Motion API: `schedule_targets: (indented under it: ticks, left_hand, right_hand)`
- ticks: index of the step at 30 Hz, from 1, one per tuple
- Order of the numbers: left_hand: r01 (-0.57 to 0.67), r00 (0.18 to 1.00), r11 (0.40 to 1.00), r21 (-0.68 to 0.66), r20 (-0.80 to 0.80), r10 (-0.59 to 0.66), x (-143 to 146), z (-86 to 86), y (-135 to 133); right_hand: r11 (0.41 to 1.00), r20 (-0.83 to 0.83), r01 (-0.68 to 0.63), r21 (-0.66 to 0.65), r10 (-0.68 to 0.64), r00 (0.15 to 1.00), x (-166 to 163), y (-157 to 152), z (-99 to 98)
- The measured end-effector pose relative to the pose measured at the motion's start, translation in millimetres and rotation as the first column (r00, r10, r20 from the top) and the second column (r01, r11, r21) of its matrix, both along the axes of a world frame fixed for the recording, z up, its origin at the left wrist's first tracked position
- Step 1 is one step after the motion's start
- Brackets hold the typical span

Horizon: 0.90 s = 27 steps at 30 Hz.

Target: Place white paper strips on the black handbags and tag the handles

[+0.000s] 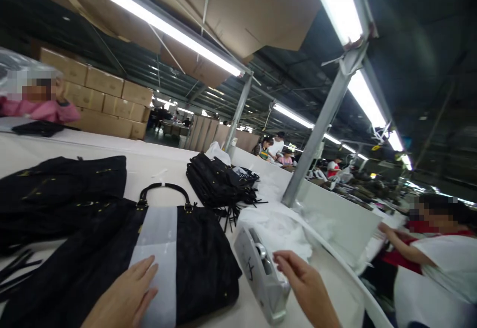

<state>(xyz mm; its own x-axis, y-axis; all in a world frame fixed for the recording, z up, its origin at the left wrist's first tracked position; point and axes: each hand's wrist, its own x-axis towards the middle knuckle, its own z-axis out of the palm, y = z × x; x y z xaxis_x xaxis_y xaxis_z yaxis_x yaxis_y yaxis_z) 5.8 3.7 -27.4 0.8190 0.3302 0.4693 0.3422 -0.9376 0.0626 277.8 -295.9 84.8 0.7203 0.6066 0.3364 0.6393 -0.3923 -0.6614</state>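
A black handbag [208, 263] with looped handles [164, 187] and gold-coloured fittings lies flat before me. Down its middle runs a pale translucent plastic strip [158, 228]. My left hand [128, 288] rests on this strip, fingers stretched out. To the bag's right stands a narrow grey-white box [257, 273] with a dark hand-drawn mark on its side and a round silver part in its top slot. Just right of it is my right hand [303, 283], fingertips drawn together near the box's upper edge; whatever they may hold is too small to make out.
More black bags [63, 184] lie at left, and a black pile with straps [219, 179] sits behind. Crumpled white plastic [276, 223] lies beyond the box. A metal post [324, 124] rises at right. Co-workers [443, 258] are at right and far left, near stacked cartons [104, 82].
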Motion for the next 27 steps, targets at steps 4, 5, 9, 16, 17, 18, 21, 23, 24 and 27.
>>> schedule_targets:
  ticks: [4,5,9,16,17,18,21,23,24,27]
  left_hand:
    - [-0.087,0.981,0.996,0.015,-0.174,0.089,12.6,-4.9,-5.1]
    - [-0.067,0.981,0.996,0.054,-0.177,0.076,11.9,-8.2,-5.2]
    - [0.002,0.998,0.974,0.229,-0.067,0.014,6.6,-28.6,-1.5]
    - [-0.004,1.0,0.97,0.241,-0.017,0.009,4.3,-41.2,-1.2]
    - [0.008,0.999,0.976,0.218,-0.036,0.0,4.2,-40.6,-0.7]
    - [0.021,0.998,0.98,0.197,-0.061,-0.009,4.2,-39.5,0.0]
    - [0.07,0.988,0.985,0.157,-0.147,-0.047,5.2,-31.1,0.5]
    - [0.079,0.979,0.986,0.144,-0.199,-0.049,5.9,-20.1,-3.5]
    - [0.06,0.974,0.99,0.129,-0.222,-0.03,6.2,-13.6,-7.1]
    - [-0.07,0.963,0.997,0.023,-0.259,0.074,7.4,5.0,-19.5]
  right_hand:
    - [0.972,-0.064,0.122,-0.201,-0.138,0.988,52.6,-9.4,8.2]
    - [0.962,-0.123,0.104,-0.253,-0.138,0.983,59.9,-7.9,4.8]
    - [0.931,-0.326,0.057,-0.362,-0.183,0.928,67.1,4.7,-10.9]
    - [0.924,-0.44,0.0,-0.383,-0.182,0.879,57.6,14.7,1.2]
    - [0.928,-0.428,0.017,-0.372,-0.188,0.884,54.1,12.5,6.8]
    - [0.932,-0.417,0.032,-0.36,-0.191,0.889,49.6,8.9,12.2]
    - [0.955,-0.387,0.053,-0.293,-0.169,0.907,34.1,-10.1,18.8]
    - [0.958,-0.386,0.055,-0.28,-0.164,0.908,26.5,-29.1,8.4]
    - [0.957,-0.391,0.055,-0.284,-0.168,0.905,25.0,-39.4,-1.6]
    - [0.959,-0.411,0.023,-0.281,-0.142,0.901,30.6,-62.7,-40.1]
